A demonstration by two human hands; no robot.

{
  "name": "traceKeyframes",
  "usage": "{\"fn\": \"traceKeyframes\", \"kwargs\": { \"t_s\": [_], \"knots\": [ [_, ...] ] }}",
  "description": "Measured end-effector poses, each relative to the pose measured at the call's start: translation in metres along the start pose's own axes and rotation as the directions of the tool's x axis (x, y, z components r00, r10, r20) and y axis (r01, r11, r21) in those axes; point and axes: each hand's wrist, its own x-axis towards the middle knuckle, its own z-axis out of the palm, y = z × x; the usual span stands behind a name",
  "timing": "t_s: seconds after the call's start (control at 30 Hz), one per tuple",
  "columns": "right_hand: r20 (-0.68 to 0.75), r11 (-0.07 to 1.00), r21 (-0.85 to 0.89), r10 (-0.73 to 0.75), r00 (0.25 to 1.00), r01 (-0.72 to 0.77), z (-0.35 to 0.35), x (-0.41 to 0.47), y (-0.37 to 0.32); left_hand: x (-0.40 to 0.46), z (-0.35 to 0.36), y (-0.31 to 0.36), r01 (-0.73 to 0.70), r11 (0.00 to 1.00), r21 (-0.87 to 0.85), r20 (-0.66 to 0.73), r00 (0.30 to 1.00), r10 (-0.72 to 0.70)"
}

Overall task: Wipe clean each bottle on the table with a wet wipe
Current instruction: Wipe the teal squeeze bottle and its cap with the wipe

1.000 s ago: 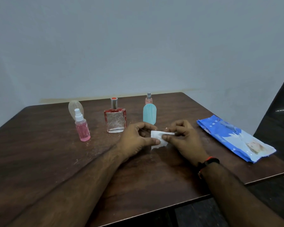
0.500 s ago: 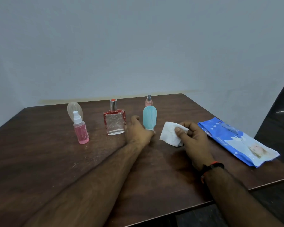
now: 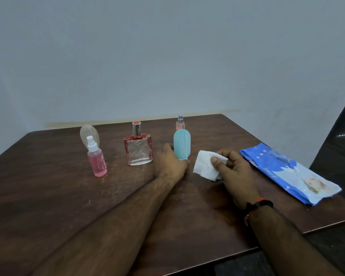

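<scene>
Wiping has not visibly begun: no wipe touches any bottle. Five bottles stand on the desk (image 3: 48, 196): the turquoise bottle (image 3: 182, 146), the red-edged perfume bottle (image 3: 138, 148), the pink spray bottle (image 3: 97, 160), a clear oval bottle (image 3: 89, 134) behind it, and a small pink atomiser (image 3: 180, 124) at the rear. The left hand (image 3: 170, 163) curls around the turquoise bottle's base, gripping it. The right hand (image 3: 232, 169) pinches the wet wipe (image 3: 205, 165), just beside that bottle. The wipe packet (image 3: 291, 176) lies to the right.
</scene>
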Motion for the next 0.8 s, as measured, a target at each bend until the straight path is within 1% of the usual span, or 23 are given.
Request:
{"fn": "traceKeyframes", "kwargs": {
  "t_s": [0.1,0.17,0.3,0.37,0.43,0.53,0.6,0.67,0.73,0.77,0.8],
  "knots": [
    [0.004,1.0,0.016,0.011,1.0,-0.011,0.002,-0.003,-0.002,-0.016,-0.028,-0.011,-0.047,0.998,-0.047,0.063,0.997,0.05],
    [0.018,1.0,0.022,0.021,1.0,-0.021,0.006,-0.005,-0.004,-0.027,-0.053,-0.023,-0.04,0.996,-0.079,0.112,0.992,0.049],
    [0.002,0.998,0.056,0.003,1.0,-0.003,0.03,-0.015,-0.006,-0.048,-0.104,-0.05,0.096,0.965,-0.243,0.296,0.955,-0.02],
    [-0.005,0.996,0.082,-0.022,1.0,0.023,0.051,-0.023,-0.007,-0.056,-0.124,-0.062,0.127,0.96,-0.251,0.319,0.947,-0.042],
    [0.02,0.992,0.111,-0.059,0.998,0.056,0.075,-0.032,-0.008,-0.063,-0.139,-0.073,0.152,0.951,-0.269,0.328,0.943,-0.058],
    [0.061,0.984,0.143,-0.116,0.991,0.107,0.107,-0.042,-0.01,-0.065,-0.157,-0.086,0.157,0.962,-0.223,0.317,0.945,-0.081],
    [0.024,0.983,0.097,-0.161,0.987,0.158,0.122,-0.047,-0.011,-0.064,-0.167,-0.092,0.159,0.967,-0.201,0.324,0.942,-0.088],
    [-0.091,0.97,-0.026,-0.244,0.965,0.243,0.133,-0.048,-0.014,-0.064,-0.174,-0.096,0.15,0.971,-0.184,0.34,0.937,-0.08],
    [-0.177,0.919,-0.153,-0.387,0.905,0.363,0.143,-0.047,-0.019,-0.063,-0.18,-0.101,0.144,0.97,-0.193,0.358,0.931,-0.067],
    [-0.174,0.88,-0.205,-0.463,0.869,0.428,0.145,-0.046,-0.021,-0.063,-0.18,-0.102,0.14,0.969,-0.206,0.365,0.929,-0.057],
    [-0.139,0.84,-0.246,-0.524,0.841,0.483,0.147,-0.044,-0.022,-0.063,-0.18,-0.104,0.137,0.965,-0.222,0.37,0.928,-0.047]
  ]
}}
